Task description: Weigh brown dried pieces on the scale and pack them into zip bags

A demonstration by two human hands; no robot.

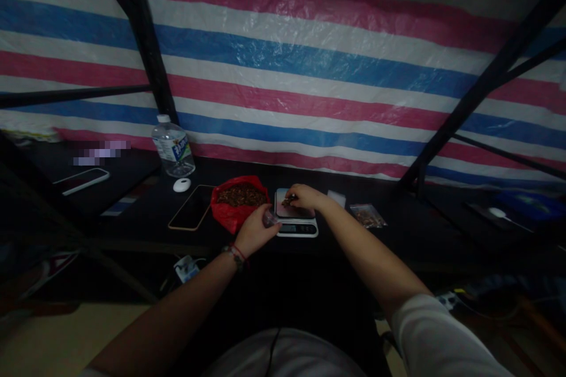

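Observation:
My left hand (pixel 254 230) is closed around a small clear plastic bag (pixel 269 218), held beside the left edge of a small digital scale (pixel 296 227). My right hand (pixel 305 195) rests on top of the scale with its fingers pinched on a few brown pieces (pixel 287 201) lying on the platform. Just left of the scale, a red plastic bag (pixel 230 215) lies open and is full of the same brown pieces (pixel 241 194).
On the dark table (pixel 398 235) are a phone (pixel 191 207), a white mouse (pixel 181 185), a water bottle (pixel 173 147), another phone (pixel 82 181) at left, a filled clear packet (pixel 368 215) and a small white packet (pixel 336 197) right of the scale. Striped tarp behind; black frame poles.

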